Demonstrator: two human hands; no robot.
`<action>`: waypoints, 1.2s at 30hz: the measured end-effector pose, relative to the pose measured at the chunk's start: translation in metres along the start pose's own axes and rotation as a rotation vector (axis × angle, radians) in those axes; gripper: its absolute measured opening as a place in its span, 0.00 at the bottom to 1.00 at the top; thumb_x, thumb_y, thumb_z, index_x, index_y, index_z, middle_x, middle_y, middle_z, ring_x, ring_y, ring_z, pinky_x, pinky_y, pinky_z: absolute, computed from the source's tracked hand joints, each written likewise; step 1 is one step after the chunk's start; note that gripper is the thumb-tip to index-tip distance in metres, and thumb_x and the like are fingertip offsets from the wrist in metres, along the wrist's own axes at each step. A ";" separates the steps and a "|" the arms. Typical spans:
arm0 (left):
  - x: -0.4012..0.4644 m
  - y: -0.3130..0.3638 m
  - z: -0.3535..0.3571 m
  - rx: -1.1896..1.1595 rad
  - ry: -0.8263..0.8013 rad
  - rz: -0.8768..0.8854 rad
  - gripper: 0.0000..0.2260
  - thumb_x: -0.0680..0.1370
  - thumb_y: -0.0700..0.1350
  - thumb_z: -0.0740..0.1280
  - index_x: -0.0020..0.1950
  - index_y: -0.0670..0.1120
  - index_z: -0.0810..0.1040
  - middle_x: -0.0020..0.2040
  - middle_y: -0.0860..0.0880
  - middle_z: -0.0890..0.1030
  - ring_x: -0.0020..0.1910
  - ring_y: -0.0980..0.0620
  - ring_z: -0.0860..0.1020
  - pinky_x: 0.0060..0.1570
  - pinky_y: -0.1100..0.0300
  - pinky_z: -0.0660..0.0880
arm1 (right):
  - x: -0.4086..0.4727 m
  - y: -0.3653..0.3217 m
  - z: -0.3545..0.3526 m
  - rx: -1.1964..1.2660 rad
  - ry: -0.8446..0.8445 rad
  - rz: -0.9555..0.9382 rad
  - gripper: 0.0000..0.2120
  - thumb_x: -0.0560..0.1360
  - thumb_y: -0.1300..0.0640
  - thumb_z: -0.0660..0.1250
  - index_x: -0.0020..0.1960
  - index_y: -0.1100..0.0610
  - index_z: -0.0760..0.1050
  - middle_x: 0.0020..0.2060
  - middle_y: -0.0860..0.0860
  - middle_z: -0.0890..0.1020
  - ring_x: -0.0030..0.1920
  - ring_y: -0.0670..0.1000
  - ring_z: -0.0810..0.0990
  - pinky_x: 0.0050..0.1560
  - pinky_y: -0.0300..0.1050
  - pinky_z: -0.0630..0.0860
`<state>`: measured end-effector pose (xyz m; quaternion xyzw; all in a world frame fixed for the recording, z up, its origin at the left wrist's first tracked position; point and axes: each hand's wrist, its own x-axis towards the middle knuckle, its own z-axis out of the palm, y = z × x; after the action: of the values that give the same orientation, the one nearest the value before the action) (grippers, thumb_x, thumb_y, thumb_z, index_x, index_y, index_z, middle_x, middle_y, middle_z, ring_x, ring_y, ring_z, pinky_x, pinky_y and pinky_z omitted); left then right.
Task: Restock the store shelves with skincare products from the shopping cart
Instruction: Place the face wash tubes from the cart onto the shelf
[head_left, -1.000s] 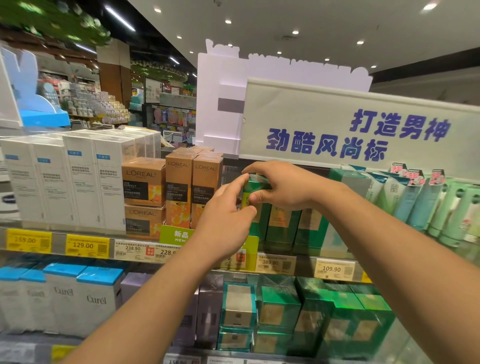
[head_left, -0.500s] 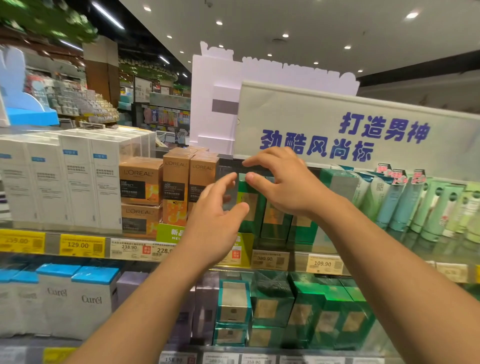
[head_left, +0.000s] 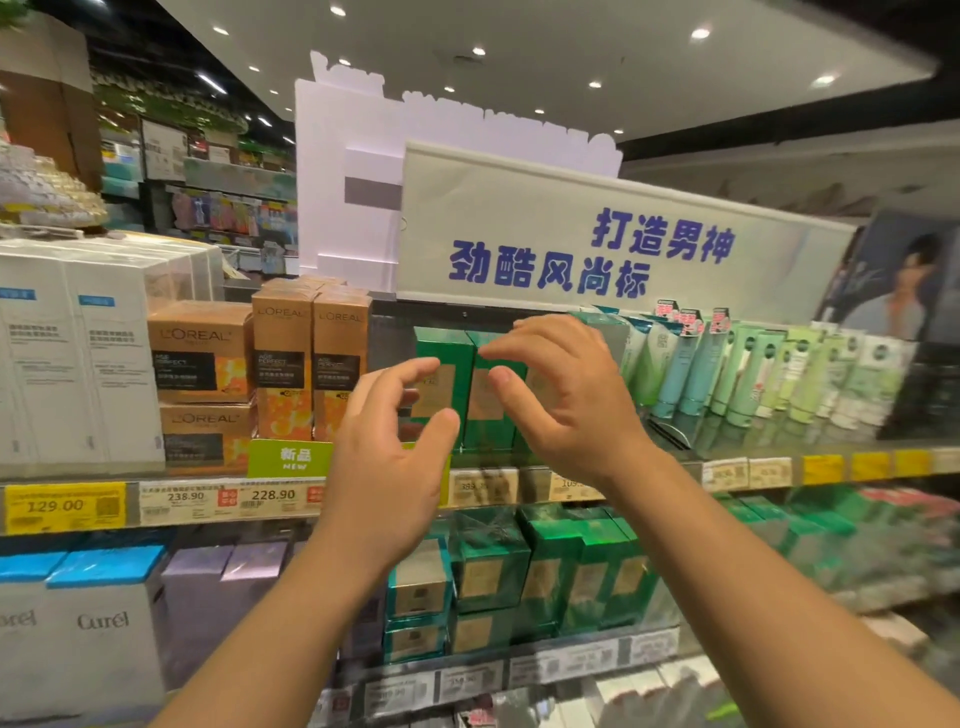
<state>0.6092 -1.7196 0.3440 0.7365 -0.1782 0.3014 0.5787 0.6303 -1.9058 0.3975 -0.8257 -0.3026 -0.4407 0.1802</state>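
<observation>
Both hands loose and holding nothing: left hand and right hand half-curled just in front of the green box standing on the shelf. Could knock the box over if brushing it with a finger while pulling away
</observation>
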 end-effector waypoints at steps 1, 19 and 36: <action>-0.004 0.001 0.001 -0.040 0.009 0.008 0.16 0.77 0.52 0.65 0.65 0.60 0.74 0.61 0.62 0.75 0.61 0.64 0.74 0.54 0.74 0.69 | -0.006 -0.001 -0.003 -0.015 0.036 -0.003 0.13 0.81 0.50 0.64 0.56 0.55 0.84 0.51 0.49 0.83 0.58 0.53 0.78 0.60 0.59 0.71; -0.143 0.017 0.115 -0.446 -0.562 -0.203 0.12 0.77 0.57 0.65 0.60 0.64 0.77 0.58 0.58 0.82 0.58 0.61 0.79 0.58 0.56 0.77 | -0.230 -0.050 -0.112 -0.265 0.019 0.575 0.18 0.81 0.48 0.64 0.68 0.52 0.78 0.65 0.50 0.80 0.72 0.51 0.74 0.68 0.62 0.72; -0.433 0.070 0.221 -0.101 -1.492 -0.068 0.09 0.82 0.51 0.66 0.59 0.51 0.81 0.51 0.55 0.82 0.55 0.55 0.81 0.55 0.58 0.75 | -0.537 -0.230 -0.258 -0.417 0.081 1.405 0.23 0.79 0.40 0.63 0.70 0.49 0.75 0.61 0.42 0.77 0.63 0.45 0.76 0.65 0.47 0.73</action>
<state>0.2920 -1.9881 0.0813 0.7232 -0.5143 -0.3046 0.3461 0.0890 -2.0621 0.0964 -0.8252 0.3952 -0.2996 0.2705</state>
